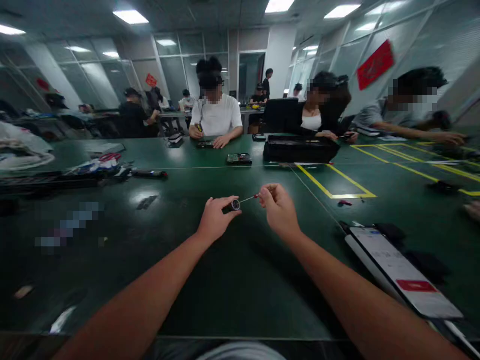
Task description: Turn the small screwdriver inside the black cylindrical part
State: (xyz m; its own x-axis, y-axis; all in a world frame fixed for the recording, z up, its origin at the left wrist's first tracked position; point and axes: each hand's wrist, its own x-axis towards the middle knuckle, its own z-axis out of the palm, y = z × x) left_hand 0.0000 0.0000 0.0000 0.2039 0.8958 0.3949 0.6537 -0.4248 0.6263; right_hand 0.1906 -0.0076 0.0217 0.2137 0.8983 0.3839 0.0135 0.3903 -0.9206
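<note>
My left hand (pixel 217 216) is closed around a small black flashlight-like cylinder (pixel 235 205), its round, silver-rimmed end facing toward me and to the right. Between the thumb and fingers of my right hand (pixel 279 207) is a slim screwdriver (pixel 248 199) with a red part near the fingertips. Its thin metal shaft points left, and the tip is at or very near the cylinder's rim; I cannot tell whether they touch. Both hands are raised above the green table (pixel 240 280). My right fingers hide most of the screwdriver's handle.
A phone (pixel 401 270) with a lit screen lies at the right. A black case (pixel 300 149) and a circuit-board device (pixel 239 159) are farther back. Cables and tools (pixel 108 162) lie at the left. A person (pixel 215 112) in white works across the table; others sit to the right.
</note>
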